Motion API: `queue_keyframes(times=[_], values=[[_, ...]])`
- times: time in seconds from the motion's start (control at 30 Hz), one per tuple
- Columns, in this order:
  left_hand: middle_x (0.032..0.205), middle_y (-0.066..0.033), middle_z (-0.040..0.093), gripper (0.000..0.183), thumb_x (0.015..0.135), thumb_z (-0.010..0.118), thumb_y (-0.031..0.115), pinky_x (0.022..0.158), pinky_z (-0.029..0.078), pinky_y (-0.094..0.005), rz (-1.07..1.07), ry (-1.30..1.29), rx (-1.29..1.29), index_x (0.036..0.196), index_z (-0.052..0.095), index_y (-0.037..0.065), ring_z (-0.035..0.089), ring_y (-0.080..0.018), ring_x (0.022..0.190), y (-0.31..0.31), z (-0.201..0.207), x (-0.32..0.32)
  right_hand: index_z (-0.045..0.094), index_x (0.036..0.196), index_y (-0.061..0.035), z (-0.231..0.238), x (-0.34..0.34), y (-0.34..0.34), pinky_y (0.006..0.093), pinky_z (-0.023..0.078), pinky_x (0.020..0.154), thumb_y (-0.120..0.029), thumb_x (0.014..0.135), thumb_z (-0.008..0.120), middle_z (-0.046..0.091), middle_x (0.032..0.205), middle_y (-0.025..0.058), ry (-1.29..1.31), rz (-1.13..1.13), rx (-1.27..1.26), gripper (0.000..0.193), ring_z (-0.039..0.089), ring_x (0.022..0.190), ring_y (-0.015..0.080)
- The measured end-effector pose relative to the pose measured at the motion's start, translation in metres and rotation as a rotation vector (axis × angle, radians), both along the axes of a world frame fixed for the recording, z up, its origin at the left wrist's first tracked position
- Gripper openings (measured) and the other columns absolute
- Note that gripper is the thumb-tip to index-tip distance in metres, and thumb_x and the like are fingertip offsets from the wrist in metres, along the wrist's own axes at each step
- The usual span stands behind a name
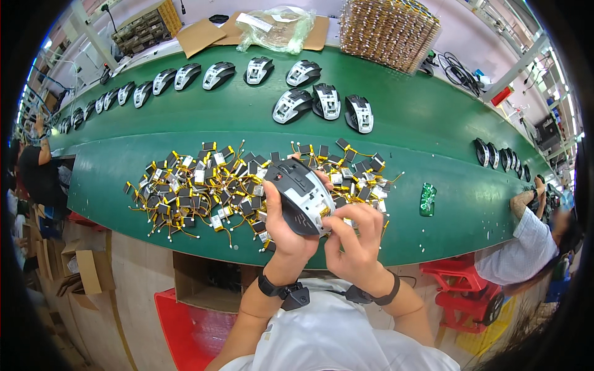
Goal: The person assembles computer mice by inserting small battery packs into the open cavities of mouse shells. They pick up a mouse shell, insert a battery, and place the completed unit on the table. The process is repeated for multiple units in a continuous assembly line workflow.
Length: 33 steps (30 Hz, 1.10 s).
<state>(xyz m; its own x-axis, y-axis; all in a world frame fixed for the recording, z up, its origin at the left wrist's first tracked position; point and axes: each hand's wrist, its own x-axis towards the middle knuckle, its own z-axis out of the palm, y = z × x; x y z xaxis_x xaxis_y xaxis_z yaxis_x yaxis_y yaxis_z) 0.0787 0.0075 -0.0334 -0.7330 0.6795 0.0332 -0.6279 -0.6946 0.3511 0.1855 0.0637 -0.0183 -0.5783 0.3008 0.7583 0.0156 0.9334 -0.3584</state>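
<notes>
A partly assembled computer mouse, black and silver-white with an open cavity, is held up over the green bench. My left hand wraps round its left side, thumb along the black shell. At its lower right end, the thumb and forefinger of my right hand are pinched together against the edge, by a small yellow spot in the cavity. What that pinch holds is too small to make out. Below and around the mouse lies a loose pile of small battery packs with yellow tape and thin wires ending in white plugs.
Several similar mice stand along the bench's far half, with more at far right. A green circuit board lies right of the batteries. Behind are a stacked block of parts and a plastic bag. Co-workers sit at both sides.
</notes>
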Motion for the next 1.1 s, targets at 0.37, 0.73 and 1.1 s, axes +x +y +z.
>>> queue_keyframes(times=[0.37, 0.73, 1.1], values=[[0.113, -0.0247, 0.06, 0.078, 0.097, 0.03, 0.067, 0.088, 0.051, -0.0386, -0.063, 0.113, 0.094, 0.143, 0.038, 0.004, 0.06, -0.035, 0.105, -0.005, 0.004, -0.015, 0.061, 0.113, 0.0037, 0.008, 0.022, 0.023, 0.0363, 0.05, 0.093, 0.006, 0.084, 0.06, 0.064, 0.112, 0.0187, 0.126, 0.443, -0.742, 0.029, 0.062, 0.103, 0.0234], [0.119, -0.0249, 0.059, 0.083, 0.095, 0.026, 0.07, 0.089, 0.053, -0.0406, -0.064, 0.314, -0.04, 0.147, 0.031, 0.005, 0.062, -0.0316, 0.107, 0.001, 0.007, -0.008, 0.038, 0.136, 0.0028, 0.027, 0.005, 0.031, 0.0295, 0.053, 0.085, -0.001, 0.084, 0.068, 0.059, 0.112, 0.0112, -0.12, 0.677, -1.618, 0.059, 0.062, 0.098, 0.015], [0.132, -0.0237, 0.056, 0.072, 0.1, 0.036, 0.057, 0.1, 0.047, -0.0412, -0.227, 0.482, -0.375, 0.147, 0.031, 0.003, 0.059, -0.0299, 0.117, 0.006, 0.007, -0.015, 0.04, 0.139, 0.0003, -0.002, 0.016, 0.058, 0.0263, 0.056, 0.065, -0.008, 0.087, 0.066, 0.064, 0.109, 0.0106, -0.077, 0.666, -1.71, 0.059, 0.066, 0.084, 0.0137]])
